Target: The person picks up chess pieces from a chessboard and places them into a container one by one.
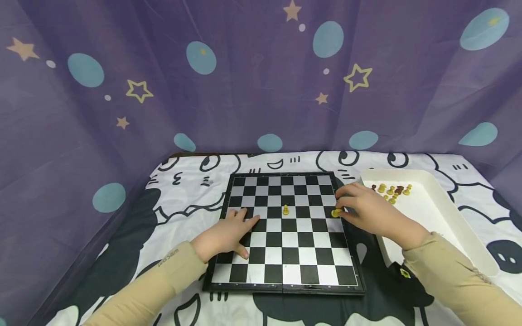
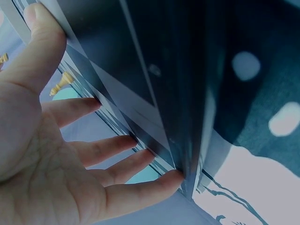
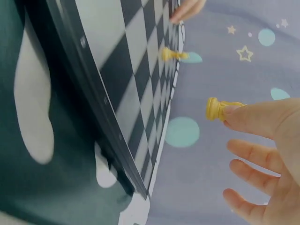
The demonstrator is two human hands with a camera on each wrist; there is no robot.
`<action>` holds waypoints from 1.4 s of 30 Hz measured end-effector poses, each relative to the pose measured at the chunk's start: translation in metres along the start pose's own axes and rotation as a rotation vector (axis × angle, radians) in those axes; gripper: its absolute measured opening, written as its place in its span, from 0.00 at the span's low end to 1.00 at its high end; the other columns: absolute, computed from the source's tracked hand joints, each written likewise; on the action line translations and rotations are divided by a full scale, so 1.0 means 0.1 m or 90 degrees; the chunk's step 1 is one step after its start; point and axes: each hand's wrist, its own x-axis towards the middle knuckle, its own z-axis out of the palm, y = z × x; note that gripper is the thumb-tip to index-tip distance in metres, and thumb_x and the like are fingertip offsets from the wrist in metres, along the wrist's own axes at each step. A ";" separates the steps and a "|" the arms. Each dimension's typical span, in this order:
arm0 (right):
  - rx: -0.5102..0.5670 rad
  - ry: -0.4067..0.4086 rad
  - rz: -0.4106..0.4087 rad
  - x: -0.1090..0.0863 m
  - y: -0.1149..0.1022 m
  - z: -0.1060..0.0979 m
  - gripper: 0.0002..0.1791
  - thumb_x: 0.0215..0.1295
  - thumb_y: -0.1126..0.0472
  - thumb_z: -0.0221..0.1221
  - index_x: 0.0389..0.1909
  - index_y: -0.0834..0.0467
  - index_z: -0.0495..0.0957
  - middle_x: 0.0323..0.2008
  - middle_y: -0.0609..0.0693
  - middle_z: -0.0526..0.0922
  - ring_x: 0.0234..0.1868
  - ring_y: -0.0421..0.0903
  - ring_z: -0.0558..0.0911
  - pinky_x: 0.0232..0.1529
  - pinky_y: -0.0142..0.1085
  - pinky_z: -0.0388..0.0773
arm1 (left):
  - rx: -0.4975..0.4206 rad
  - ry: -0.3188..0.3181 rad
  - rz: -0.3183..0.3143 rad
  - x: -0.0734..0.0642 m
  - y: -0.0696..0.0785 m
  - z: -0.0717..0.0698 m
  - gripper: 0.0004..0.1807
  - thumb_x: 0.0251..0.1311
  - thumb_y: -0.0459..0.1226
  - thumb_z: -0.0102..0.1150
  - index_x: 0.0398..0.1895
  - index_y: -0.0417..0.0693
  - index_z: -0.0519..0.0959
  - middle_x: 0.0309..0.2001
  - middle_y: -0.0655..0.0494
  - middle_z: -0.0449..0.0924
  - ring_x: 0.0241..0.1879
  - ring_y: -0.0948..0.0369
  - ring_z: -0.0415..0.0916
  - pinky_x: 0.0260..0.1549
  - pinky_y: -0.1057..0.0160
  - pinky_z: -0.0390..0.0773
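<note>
A black-and-white chessboard lies on the cloth. My left hand rests on its left side with spread fingers, and the fingertips touch the board in the left wrist view. Over the right edge of the board, my right hand pinches a yellow chess piece between thumb and index finger, the other fingers apart. The piece is raised off the board, its base showing in the right wrist view and its top hidden by the fingers. Another yellow chess piece stands upright near the middle of the board.
A white tray to the right of the board holds several yellow and dark brown chess pieces at its far left end. My right forearm crosses over this tray. Behind the cloth-covered table hangs a purple curtain.
</note>
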 end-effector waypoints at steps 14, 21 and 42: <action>-0.026 0.080 0.048 -0.13 0.43 -0.27 0.13 0.38 0.72 0.72 0.23 0.55 0.81 0.36 0.54 0.80 0.40 0.54 0.77 0.39 0.47 0.73 | 0.004 -0.002 -0.002 -0.01 0.01 -0.02 0.53 0.36 0.51 0.72 0.71 0.49 0.61 0.68 0.35 0.57 0.64 0.37 0.56 0.53 0.39 0.70; -0.047 0.079 0.079 -0.24 0.65 -0.35 0.12 0.38 0.71 0.72 0.23 0.57 0.80 0.34 0.57 0.80 0.38 0.58 0.77 0.39 0.50 0.72 | 0.009 0.001 -0.001 0.00 0.00 0.00 0.54 0.35 0.51 0.73 0.70 0.49 0.61 0.67 0.35 0.57 0.63 0.37 0.57 0.52 0.39 0.71; -0.060 -0.012 0.256 -0.68 1.15 -0.21 0.04 0.47 0.68 0.67 0.25 0.62 0.82 0.32 0.61 0.82 0.39 0.63 0.78 0.44 0.56 0.70 | 0.006 0.005 -0.002 -0.01 0.01 0.00 0.54 0.34 0.52 0.73 0.70 0.49 0.62 0.67 0.35 0.58 0.64 0.37 0.57 0.54 0.39 0.70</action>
